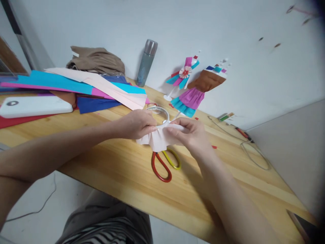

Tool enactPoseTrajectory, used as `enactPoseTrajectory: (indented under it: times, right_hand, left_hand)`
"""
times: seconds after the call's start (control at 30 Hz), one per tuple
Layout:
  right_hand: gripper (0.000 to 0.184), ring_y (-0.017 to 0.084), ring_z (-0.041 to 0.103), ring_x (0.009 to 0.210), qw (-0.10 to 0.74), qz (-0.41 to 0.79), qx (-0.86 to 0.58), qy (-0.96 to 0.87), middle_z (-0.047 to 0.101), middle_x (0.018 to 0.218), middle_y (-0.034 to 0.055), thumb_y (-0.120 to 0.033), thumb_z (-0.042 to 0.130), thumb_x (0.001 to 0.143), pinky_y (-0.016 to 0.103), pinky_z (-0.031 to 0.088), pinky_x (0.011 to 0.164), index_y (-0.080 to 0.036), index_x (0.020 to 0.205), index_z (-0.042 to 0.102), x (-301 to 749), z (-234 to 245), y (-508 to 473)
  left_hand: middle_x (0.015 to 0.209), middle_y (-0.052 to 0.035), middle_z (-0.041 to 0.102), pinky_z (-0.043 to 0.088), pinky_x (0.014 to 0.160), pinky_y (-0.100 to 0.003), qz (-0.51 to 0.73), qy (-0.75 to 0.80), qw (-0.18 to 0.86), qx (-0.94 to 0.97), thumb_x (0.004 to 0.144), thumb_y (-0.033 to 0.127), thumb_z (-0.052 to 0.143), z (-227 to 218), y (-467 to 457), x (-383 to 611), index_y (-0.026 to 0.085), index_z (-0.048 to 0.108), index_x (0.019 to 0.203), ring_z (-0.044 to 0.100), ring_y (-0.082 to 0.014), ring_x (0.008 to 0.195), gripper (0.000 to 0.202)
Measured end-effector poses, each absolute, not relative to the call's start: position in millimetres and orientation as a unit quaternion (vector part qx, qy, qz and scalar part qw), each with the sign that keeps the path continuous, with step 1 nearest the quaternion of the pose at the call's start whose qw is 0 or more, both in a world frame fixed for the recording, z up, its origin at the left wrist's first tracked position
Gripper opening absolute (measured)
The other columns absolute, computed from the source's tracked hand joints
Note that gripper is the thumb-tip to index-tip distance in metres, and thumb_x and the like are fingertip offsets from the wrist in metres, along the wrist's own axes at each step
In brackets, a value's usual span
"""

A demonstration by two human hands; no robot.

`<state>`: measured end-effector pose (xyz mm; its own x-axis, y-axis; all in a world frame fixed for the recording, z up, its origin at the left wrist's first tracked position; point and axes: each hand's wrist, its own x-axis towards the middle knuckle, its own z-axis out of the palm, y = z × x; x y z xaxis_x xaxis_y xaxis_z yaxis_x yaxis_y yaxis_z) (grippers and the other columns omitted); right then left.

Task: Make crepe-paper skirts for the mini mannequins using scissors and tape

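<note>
Both my hands hold a piece of pale pink pleated paper just above the wooden table. My left hand pinches its upper left edge with closed fingers. My right hand grips the right side, fingers curled round the paper. A clear roll of tape sits right behind the paper, touching my left fingertips. Scissors with one red and one yellow handle lie on the table directly below the paper.
Coloured paper sheets are stacked at the back left, with a white power bank on them. A grey bottle, two paper dress models and a brown cloth stand by the wall. A cable lies at the right.
</note>
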<state>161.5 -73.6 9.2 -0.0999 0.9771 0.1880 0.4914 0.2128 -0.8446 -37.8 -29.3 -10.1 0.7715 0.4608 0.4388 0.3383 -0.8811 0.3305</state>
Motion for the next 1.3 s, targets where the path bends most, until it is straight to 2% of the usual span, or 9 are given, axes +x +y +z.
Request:
enactPoseTrajectory:
  times: [0.1,0.2,0.33,0.47,0.67,0.8,0.93,1.2,1.3]
  right_hand:
    - [0.018,0.012,0.046,0.047,0.389,0.322,-0.551,-0.664,0.056,0.053,-0.0008,-0.035,0.070,0.064,0.025,0.033,0.043,-0.020,0.060,0.062,162.2,7.6,-73.0]
    - [0.018,0.012,0.045,0.046,0.404,0.281,-0.550,-0.675,0.054,0.051,-0.0015,-0.033,0.068,0.068,0.025,0.032,0.043,-0.021,0.058,0.059,160.3,3.7,-75.6]
    - [0.013,0.015,0.053,0.056,0.393,0.210,-0.515,-0.732,0.060,0.060,-0.0003,-0.028,0.062,0.074,0.027,0.039,0.054,-0.021,0.064,0.061,155.6,2.7,-83.2]
    - [0.013,0.016,0.056,0.061,0.362,0.161,-0.518,-0.758,0.063,0.066,0.0011,-0.027,0.059,0.078,0.030,0.041,0.059,-0.020,0.067,0.060,156.5,6.6,-86.6]
    - [0.012,0.021,0.060,0.070,0.354,0.018,-0.516,-0.780,0.067,0.075,0.0061,-0.030,0.065,0.076,0.034,0.044,0.067,-0.018,0.073,0.063,163.2,8.3,-84.9]
    - [0.010,0.019,0.060,0.063,0.293,0.069,-0.559,-0.773,0.068,0.070,0.0049,-0.026,0.062,0.077,0.031,0.042,0.059,-0.019,0.069,0.063,160.2,3.5,-83.2]
    - [0.009,0.016,0.059,0.058,0.299,0.076,-0.571,-0.761,0.067,0.065,0.0034,-0.021,0.059,0.076,0.027,0.041,0.056,-0.018,0.071,0.065,154.4,-0.1,-84.2]
    - [0.017,0.016,0.059,0.060,0.313,-0.007,-0.462,-0.830,0.066,0.067,0.0044,-0.017,0.052,0.081,0.027,0.042,0.057,-0.017,0.072,0.066,151.8,-6.8,-88.6]
    - [0.014,0.015,0.058,0.057,0.340,0.049,-0.506,-0.791,0.065,0.064,0.0034,-0.019,0.055,0.079,0.026,0.041,0.054,-0.017,0.069,0.064,151.5,-3.5,-88.2]
  left_hand:
    - [0.065,-0.0054,0.056,0.038,0.067,-0.026,0.250,0.217,0.099,0.938,0.086,0.023,0.038,-11.3,-29.5,-37.6,0.016,0.050,0.058,0.050,-0.0158,0.070,0.031]
    - [0.065,-0.0051,0.057,0.038,0.067,-0.027,0.254,0.231,0.085,0.935,0.087,0.025,0.039,-13.7,-27.1,-37.3,0.016,0.053,0.061,0.050,-0.0161,0.069,0.031]
    - [0.064,-0.0050,0.057,0.037,0.066,-0.027,0.260,0.237,0.082,0.932,0.086,0.024,0.040,-14.1,-25.2,-38.0,0.015,0.056,0.064,0.050,-0.0162,0.068,0.030]
    - [0.066,-0.0049,0.058,0.038,0.067,-0.027,0.265,0.231,0.068,0.934,0.087,0.022,0.039,-13.1,-26.6,-38.3,0.015,0.057,0.064,0.050,-0.0161,0.069,0.029]
    - [0.064,-0.0058,0.056,0.038,0.065,-0.029,0.249,0.236,-0.030,0.939,0.087,0.026,0.041,-17.5,-27.1,-35.7,0.016,0.056,0.065,0.049,-0.0171,0.067,0.028]
    - [0.064,-0.0072,0.056,0.039,0.065,-0.032,0.247,0.219,-0.084,0.940,0.086,0.025,0.045,-19.9,-28.3,-34.0,0.015,0.056,0.066,0.050,-0.0196,0.068,0.025]
    - [0.064,-0.0079,0.057,0.040,0.065,-0.033,0.230,0.220,-0.119,0.941,0.087,0.023,0.043,-19.5,-29.1,-33.6,0.014,0.056,0.066,0.052,-0.0207,0.068,0.027]
    - [0.069,-0.0066,0.061,0.040,0.067,-0.029,0.234,0.240,-0.030,0.942,0.090,0.026,0.038,-19.2,-27.9,-35.2,0.014,0.059,0.068,0.054,-0.0181,0.072,0.033]
    - [0.067,-0.0051,0.060,0.039,0.067,-0.028,0.244,0.241,0.001,0.939,0.089,0.024,0.038,-17.0,-28.2,-35.9,0.014,0.057,0.066,0.053,-0.0165,0.070,0.032]
